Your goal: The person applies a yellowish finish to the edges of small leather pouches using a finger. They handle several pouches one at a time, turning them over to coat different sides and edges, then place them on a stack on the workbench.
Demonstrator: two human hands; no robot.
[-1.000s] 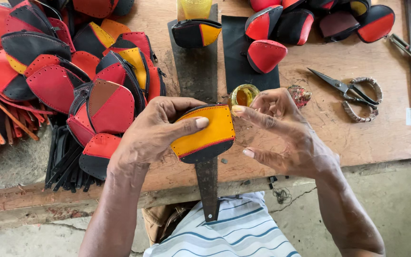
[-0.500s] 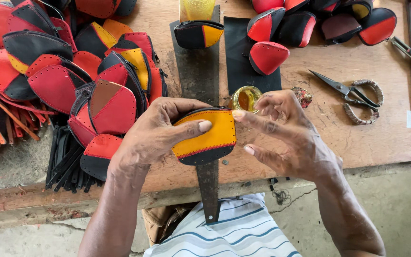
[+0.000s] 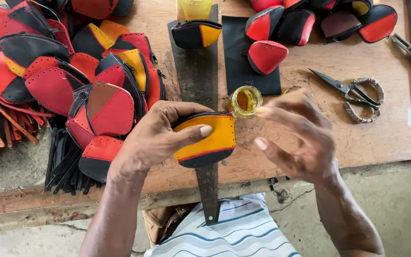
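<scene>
Orange-and-black leather pouch (image 3: 205, 139) is pinched in left hand (image 3: 155, 138), thumb on its face, long axis roughly horiz., just below-left of the small glue jar (image 3: 245, 100). Right hand (image 3: 300, 138) has fingers spread, empty, fingertip at the jar rim, so nearer to the jar.

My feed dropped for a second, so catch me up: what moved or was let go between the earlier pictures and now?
The right hand let go of the yellow and black pouch and drew off to the right, fingers spread, fingertips by the small glass jar. The left hand kept its grip on the pouch, thumb across the yellow face. The pouch pile, scissors and wooden bench stayed put.
</scene>
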